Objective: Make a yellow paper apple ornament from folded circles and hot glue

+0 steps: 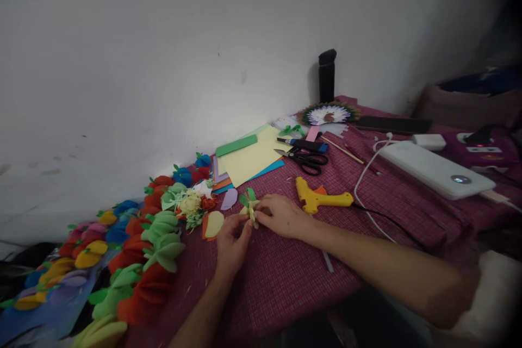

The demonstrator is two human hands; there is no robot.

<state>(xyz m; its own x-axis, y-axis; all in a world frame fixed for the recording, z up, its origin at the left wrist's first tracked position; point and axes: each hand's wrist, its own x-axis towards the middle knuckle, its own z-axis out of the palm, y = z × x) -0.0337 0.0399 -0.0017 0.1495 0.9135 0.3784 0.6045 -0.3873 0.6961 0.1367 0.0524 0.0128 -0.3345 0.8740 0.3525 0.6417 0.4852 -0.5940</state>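
Between my two hands is a small pale yellow paper flower [253,211] with green leaves on top. My left hand [233,236] pinches it from the left, fingertips at its petals. From the right, my right hand [283,216] grips the same piece between thumb and fingers. Left of my hands lies a round pale yellow paper cutout [214,224] over an orange one. A lilac paper piece [229,199] rests just behind. To the right of my right hand, a yellow glue gun [326,198] lies on its side.
Many coloured paper pieces [159,239] crowd the left side. Behind my hands are paper sheets [248,157], black scissors [305,161] and a utility knife [305,145]. At right lie a white power bank [436,168] and cables. A black bottle-like object [327,77] stands by the wall.
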